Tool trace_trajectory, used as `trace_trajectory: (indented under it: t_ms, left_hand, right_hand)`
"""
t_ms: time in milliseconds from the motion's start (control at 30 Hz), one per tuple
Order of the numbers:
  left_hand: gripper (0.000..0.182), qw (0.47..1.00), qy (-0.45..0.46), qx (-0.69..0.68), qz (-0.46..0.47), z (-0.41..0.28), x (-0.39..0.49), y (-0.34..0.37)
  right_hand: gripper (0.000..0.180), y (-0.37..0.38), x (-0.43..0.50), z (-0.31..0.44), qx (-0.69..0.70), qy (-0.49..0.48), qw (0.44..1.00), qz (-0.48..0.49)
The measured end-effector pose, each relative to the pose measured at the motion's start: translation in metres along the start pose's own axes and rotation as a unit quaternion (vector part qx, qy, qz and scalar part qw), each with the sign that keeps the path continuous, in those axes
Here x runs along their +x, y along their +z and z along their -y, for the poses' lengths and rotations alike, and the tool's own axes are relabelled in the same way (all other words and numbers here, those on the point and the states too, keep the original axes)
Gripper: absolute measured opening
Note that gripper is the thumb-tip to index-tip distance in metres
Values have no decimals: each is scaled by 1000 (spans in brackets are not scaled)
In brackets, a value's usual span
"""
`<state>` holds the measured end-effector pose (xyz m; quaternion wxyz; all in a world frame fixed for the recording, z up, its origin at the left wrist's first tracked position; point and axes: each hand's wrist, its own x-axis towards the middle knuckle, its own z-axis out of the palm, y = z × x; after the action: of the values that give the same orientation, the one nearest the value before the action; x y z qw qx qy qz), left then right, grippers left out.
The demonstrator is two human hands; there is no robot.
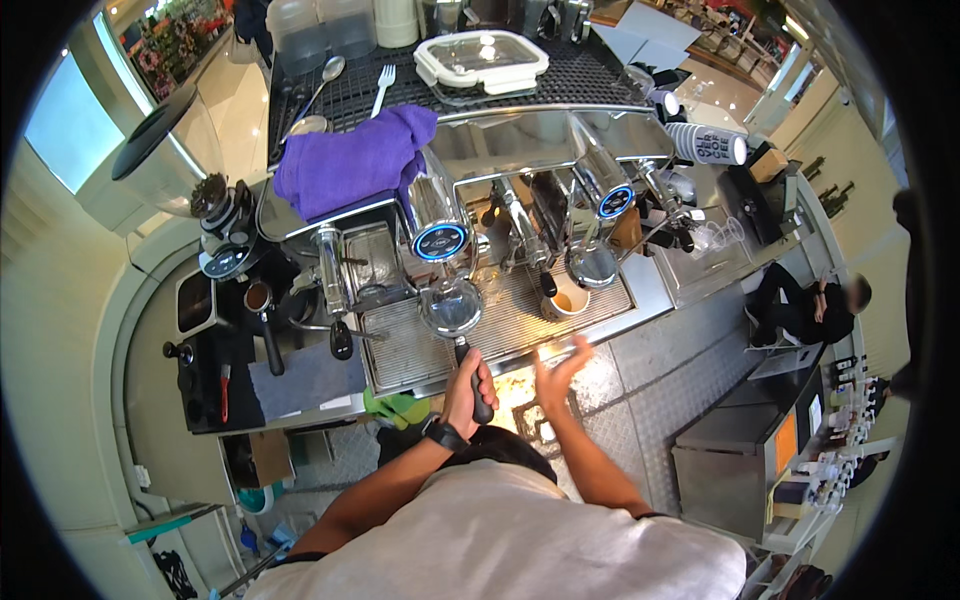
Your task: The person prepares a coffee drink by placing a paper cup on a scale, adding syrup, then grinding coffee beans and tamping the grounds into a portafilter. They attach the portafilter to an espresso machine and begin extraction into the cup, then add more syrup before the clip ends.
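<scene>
My left hand (469,394) is closed around the black handle of a portafilter (480,405), whose metal head is at the left group head (451,307) of an espresso machine. Slightly blurred, my right hand (559,375) is empty with its fingers apart, in front of the drip tray (495,330). A paper cup (564,301) with brown liquid stands on the tray below the right group head (594,264). Another portafilter (259,298), holding ground coffee, lies on the counter at left. A purple cloth (352,161) drapes over the machine's top left.
At left stand a coffee grinder (225,251), a tamper (178,352) and a red-handled brush (225,390). Steam wands flank the machine. A glass container (480,60) with a white-rimmed lid sits on top. Stacked paper cups (705,144) lie right. A person (817,307) sits farther right.
</scene>
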<state>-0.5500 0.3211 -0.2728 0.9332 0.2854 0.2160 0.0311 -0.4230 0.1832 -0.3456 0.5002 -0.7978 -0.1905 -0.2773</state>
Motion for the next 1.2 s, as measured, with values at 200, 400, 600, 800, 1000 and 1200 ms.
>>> trace_trajectory:
  t_ms: [200, 400, 600, 800, 1000, 1200]
  left_hand:
    - [55, 652, 25, 754, 72, -77, -74, 20]
    - [35, 589, 277, 759, 15, -170, -107, 101]
    - [28, 311, 530, 789, -20, -221, -27, 142]
    - [25, 291, 478, 829, -24, -226, -6, 137]
    - [24, 301, 484, 822, -25, -229, -5, 142]
    - [32, 380, 512, 769, -41, -229, -50, 150]
  right_hand:
    - [80, 77, 46, 42, -19, -65, 975, 211]
    - [77, 87, 59, 40, 6, 44, 953, 299]
    - [61, 61, 33, 35, 214, 270, 907, 244]
    - [73, 51, 30, 32, 288, 285, 867, 290]
    - [61, 35, 36, 37, 93, 106, 926, 350]
    - [60, 40, 36, 42, 39, -51, 914, 400]
